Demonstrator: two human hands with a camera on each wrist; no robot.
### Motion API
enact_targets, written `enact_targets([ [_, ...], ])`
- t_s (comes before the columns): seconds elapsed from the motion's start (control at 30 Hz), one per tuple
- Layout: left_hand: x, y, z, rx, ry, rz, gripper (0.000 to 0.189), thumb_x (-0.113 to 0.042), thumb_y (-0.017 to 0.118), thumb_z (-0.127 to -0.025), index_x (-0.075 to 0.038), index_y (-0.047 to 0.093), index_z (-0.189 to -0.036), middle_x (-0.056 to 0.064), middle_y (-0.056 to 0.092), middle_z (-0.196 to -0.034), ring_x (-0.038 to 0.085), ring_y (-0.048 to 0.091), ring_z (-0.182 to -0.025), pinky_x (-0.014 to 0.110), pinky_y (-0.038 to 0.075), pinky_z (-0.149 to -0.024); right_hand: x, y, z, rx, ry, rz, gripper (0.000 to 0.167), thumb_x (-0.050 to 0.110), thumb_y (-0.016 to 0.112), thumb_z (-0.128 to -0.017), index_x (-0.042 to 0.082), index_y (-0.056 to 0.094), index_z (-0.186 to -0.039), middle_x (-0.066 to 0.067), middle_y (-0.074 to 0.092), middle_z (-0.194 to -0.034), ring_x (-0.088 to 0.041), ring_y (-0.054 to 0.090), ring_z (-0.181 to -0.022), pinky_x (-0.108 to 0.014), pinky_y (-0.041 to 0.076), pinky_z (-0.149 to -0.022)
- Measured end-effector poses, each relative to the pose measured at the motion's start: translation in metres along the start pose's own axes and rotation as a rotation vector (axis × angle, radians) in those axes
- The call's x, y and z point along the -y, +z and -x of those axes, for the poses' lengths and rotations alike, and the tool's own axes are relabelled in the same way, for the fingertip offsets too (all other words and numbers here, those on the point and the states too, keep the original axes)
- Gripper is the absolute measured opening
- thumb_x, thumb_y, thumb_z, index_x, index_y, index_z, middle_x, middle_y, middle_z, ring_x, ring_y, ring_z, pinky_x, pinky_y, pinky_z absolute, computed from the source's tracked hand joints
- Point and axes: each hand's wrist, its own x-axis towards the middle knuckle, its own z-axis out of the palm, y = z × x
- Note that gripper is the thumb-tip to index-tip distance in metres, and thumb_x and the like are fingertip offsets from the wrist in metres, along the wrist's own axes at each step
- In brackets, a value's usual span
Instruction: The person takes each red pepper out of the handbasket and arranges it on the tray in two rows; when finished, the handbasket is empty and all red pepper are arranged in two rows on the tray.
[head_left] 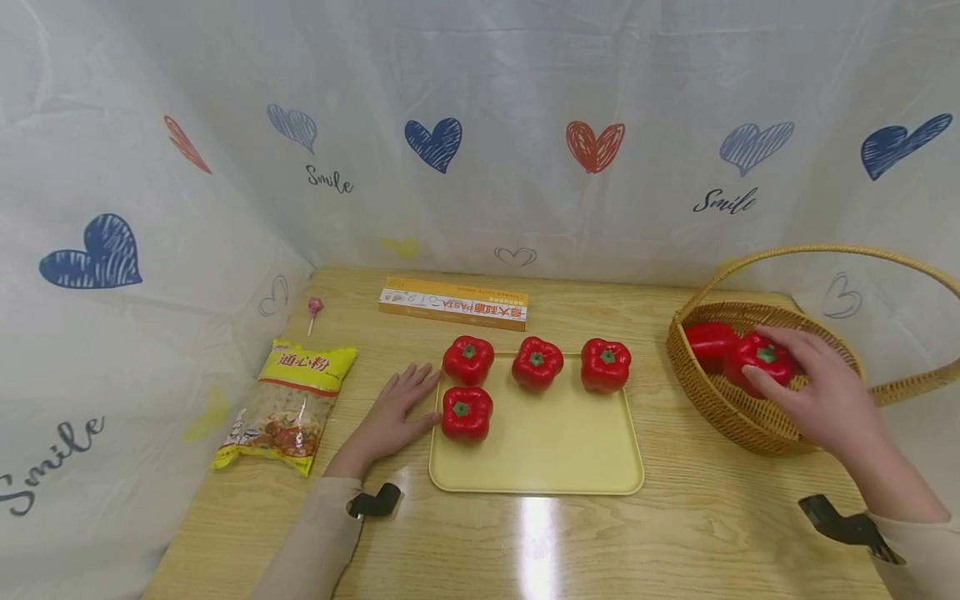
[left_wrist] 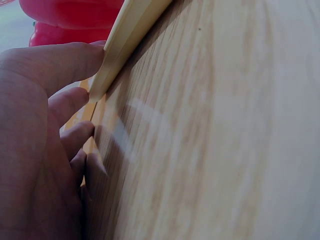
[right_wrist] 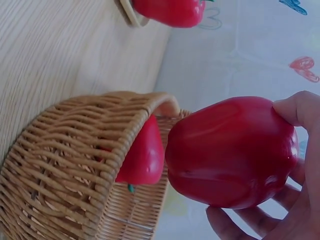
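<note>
Left of the smooth yellow tray [head_left: 555, 450], the left hand [head_left: 397, 414] lies relaxed, fingertips touching its rim, grasping nothing. Four glossy, lobed peppers [head_left: 536, 362] stand along its far and left sides. Right of the tray, the right hand [head_left: 828, 396] grips another pepper [right_wrist: 230, 155] at the woven basket [head_left: 697, 387], apparently mid-transfer (in or out, I can't tell); the next move calls for a firm hold on slick skin. Beyond the tray: a slim pasta box [head_left: 453, 304].

Upright glossy red pepper [right_wrist: 230, 152] over wicker basket [head_left: 708, 404]; four peppers [head_left: 467, 415] on yellow tray [head_left: 555, 446]
</note>
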Motion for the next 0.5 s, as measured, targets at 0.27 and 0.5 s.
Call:
enact_targets([
  [0.27, 0.0, 0.0, 0.0, 0.0, -0.002, -0.004, 0.07, -0.045, 0.063, -0.098, -0.017, 0.04, -0.158, 0.011, 0.031, -0.165, 0.034, 0.014, -0.156, 0.052, 0.004, -0.126, 0.007, 0.003, 0.004, -0.003, -0.022, -0.02, 0.057, 0.021, 0.074, -0.093, 0.006, 0.054, -0.144, -0.028, 0.05, -0.137, -0.051, 0.047, -0.115, -0.069, 0.042, -0.078],
  [0.5, 0.001, 0.001, 0.0, -0.002, -0.003, -0.011, 0.07, -0.045, 0.063, -0.098, -0.017, 0.04, -0.158, 0.011, 0.031, -0.165, 0.034, 0.014, -0.156, 0.052, 0.004, -0.126, 0.013, 0.008, 0.006, -0.003, -0.046, -0.042, 0.056, 0.02, 0.078, -0.091, 0.006, 0.057, -0.141, -0.025, 0.054, -0.134, -0.047, 0.052, -0.111, -0.052, 0.046, -0.076],
])
